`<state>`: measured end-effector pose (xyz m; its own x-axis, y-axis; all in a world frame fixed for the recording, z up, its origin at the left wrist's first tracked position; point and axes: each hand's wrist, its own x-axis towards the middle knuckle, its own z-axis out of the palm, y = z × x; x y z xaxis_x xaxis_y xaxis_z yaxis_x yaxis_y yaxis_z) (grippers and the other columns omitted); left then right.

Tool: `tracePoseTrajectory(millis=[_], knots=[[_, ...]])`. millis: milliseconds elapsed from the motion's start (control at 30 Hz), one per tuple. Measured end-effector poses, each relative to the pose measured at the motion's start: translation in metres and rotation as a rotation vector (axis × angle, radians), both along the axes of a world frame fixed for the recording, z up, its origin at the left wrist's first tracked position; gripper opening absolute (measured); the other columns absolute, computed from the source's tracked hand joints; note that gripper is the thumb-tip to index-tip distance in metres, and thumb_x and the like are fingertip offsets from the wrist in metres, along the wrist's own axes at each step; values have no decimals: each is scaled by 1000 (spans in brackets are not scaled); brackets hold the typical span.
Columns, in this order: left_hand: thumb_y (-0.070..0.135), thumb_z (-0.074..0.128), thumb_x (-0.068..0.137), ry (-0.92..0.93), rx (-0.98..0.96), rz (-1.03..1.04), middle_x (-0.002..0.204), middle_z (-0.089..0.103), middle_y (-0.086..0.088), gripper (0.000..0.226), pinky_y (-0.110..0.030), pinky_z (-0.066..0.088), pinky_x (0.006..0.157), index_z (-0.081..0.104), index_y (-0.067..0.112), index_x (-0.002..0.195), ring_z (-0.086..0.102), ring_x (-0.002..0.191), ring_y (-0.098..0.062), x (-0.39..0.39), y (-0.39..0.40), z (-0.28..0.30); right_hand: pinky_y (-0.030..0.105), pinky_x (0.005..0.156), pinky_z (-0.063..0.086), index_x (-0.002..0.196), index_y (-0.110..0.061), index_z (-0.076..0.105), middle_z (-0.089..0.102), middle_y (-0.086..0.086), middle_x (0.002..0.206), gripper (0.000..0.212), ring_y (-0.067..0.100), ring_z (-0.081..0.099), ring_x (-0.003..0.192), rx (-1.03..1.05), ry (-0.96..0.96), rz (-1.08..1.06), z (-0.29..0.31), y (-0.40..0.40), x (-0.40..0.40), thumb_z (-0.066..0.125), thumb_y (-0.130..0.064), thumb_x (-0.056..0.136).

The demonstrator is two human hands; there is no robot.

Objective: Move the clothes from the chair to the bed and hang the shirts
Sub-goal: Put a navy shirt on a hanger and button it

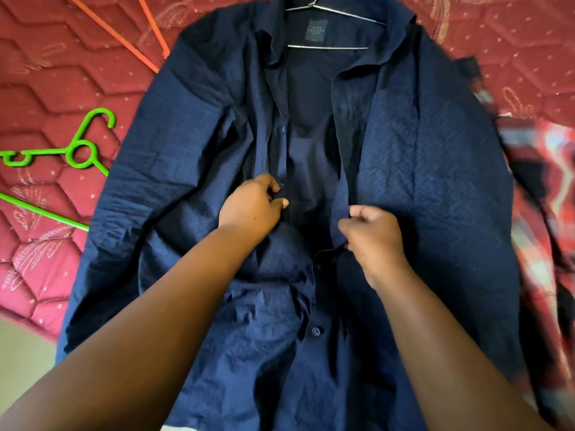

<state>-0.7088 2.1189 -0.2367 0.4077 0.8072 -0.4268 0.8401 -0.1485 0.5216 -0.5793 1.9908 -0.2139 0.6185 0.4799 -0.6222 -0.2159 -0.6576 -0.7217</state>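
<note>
Navy cloth fills the middle of the bed [46,98]: a dark blue shirt [420,169] lies spread front-up on the red quilted cover, a metal hanger [334,14] inside its collar. Over the shirt's open front, the left hand [249,206] pinches the left placket edge beside a button, thumb and fingers curled on the fabric. The right hand [373,237] has its grip closed on the opposite placket edge. Left of the shirt lie a green hanger [77,150] and an orange hanger [124,35]; a red patterned garment [541,188] lies at its right.
</note>
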Motion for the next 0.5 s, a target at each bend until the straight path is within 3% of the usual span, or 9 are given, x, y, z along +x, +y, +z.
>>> tracePoseTrajectory(millis=[100, 200, 267, 400, 500], knots=[[36, 63, 92, 24, 31, 25, 85, 58, 2, 33, -34, 47, 71, 53, 19, 118, 58, 83, -22, 7, 7, 4, 34, 71, 55, 81, -13, 72, 74, 10, 79, 26, 19, 67, 72, 65, 261, -139, 2, -4, 6, 58, 8, 84], [34, 62, 92, 50, 17, 21, 76, 61, 3, 14, -33, 49, 69, 61, 20, 93, 63, 82, -24, 14, 16, 6, 25, 63, 55, 84, -13, 71, 74, 4, 78, 23, 14, 70, 71, 113, 338, -183, 4, -5, 10, 60, 7, 87], [34, 64, 90, -8, -40, 96, 76, 67, -1, 18, -33, 54, 71, 59, 21, 79, 67, 75, -23, 14, 21, 7, 24, 63, 55, 90, -11, 72, 75, 6, 83, 20, 15, 71, 74, 138, 363, -211, 3, -6, 10, 61, 6, 87], [25, 61, 94, -332, -183, 334, 62, 63, -1, 31, -22, 47, 51, 54, 14, 66, 54, 39, -7, 19, 22, 24, 24, 65, 55, 106, -7, 71, 75, 10, 98, 23, 18, 71, 86, 160, 395, -247, 3, -7, 9, 61, 3, 89], [18, 54, 99, -587, -264, 488, 60, 56, 2, 31, -17, 35, 37, 47, 17, 68, 46, 36, -5, 34, 26, 47, 23, 64, 54, 105, -11, 70, 75, 7, 94, 23, 14, 70, 79, 191, 404, -248, 4, -8, 10, 60, 2, 90]])
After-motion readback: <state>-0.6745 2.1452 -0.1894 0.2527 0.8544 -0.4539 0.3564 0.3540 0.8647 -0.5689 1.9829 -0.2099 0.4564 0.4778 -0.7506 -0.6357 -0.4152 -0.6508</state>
